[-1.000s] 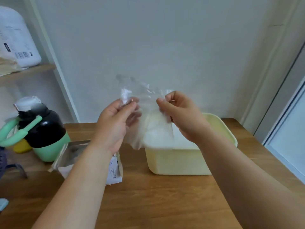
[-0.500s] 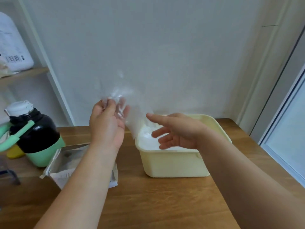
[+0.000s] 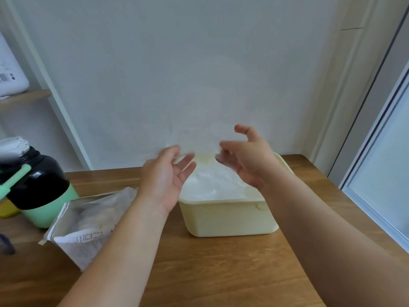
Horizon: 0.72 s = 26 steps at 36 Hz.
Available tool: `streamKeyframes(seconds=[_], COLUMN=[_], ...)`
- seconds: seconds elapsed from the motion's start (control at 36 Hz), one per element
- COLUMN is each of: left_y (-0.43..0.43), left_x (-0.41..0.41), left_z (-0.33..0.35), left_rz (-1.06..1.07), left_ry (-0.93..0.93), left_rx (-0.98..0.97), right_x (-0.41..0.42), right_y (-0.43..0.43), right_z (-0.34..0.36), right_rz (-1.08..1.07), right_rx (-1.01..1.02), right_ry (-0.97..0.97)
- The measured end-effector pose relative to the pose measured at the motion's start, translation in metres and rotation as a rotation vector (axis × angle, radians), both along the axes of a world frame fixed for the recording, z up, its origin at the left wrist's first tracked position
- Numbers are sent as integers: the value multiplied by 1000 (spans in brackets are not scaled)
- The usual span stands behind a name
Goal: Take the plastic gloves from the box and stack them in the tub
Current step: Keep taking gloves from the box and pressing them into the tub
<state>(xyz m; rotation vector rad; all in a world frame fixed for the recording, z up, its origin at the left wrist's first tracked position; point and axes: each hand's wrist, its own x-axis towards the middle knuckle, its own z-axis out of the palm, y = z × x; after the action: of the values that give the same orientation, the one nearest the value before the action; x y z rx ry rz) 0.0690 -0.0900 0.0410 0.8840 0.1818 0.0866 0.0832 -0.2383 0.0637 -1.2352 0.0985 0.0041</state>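
Seemingly midway: hovering with left hand (image 3: 164,176) and right hand (image 3: 247,160) apart, fingers loose and gripping nothing that shows clearly, just above the gloves (image 3: 212,185) piled white in the tub (image 3: 228,218), with more left to move in the box (image 3: 88,224) below-left of the left hand.

Home corner: wooden table (image 3: 199,273), wall shelf (image 3: 24,96), thermos jug (image 3: 37,187).

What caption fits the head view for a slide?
Left hand and right hand open over the tub of stacked gloves; box alongside.
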Motion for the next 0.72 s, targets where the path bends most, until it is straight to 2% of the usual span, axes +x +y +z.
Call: streamKeyframes(seconds=[0.06, 0.11, 0.22, 0.25, 0.31, 0.36, 0.42, 0.44, 0.53, 0.61, 0.72], left_y=[5, 13, 13, 11, 3, -6, -16, -19, -26, -30, -34], left_x=[4, 8, 4, 1, -3, -4, 0, 4, 18, 29, 39], left_z=[0, 1, 7, 9, 14, 19, 18, 15, 4, -4, -13], left_rz=[133, 294, 541, 596, 616, 406, 39, -166, -673, -873, -965], left_ry=[-2, 14, 7, -71, -365, -611, -658, -612, -275, -97, -45], left_rx=[35, 160, 681, 841, 1162, 1393, 1592, 1699, 1926, 2015, 2063], right_x=[1, 1, 1, 2, 5, 8, 10, 10, 12, 9, 9], right_y=[-11, -22, -44, -49, -57, -61, -61, -61, -63, -65, -65], right_z=[-2, -3, -5, -7, -11, -15, -18, -19, -21, -20, -25], right_rz=[11, 64, 178, 198, 249, 277, 261, 257, 300, 383, 389], right_rx=[-182, -356, -598, -687, -859, -1024, -1220, -1269, -1350, -1502, -1592], right_ry=[20, 55, 135, 148, 159, 164, 157, 158, 175, 159, 124])
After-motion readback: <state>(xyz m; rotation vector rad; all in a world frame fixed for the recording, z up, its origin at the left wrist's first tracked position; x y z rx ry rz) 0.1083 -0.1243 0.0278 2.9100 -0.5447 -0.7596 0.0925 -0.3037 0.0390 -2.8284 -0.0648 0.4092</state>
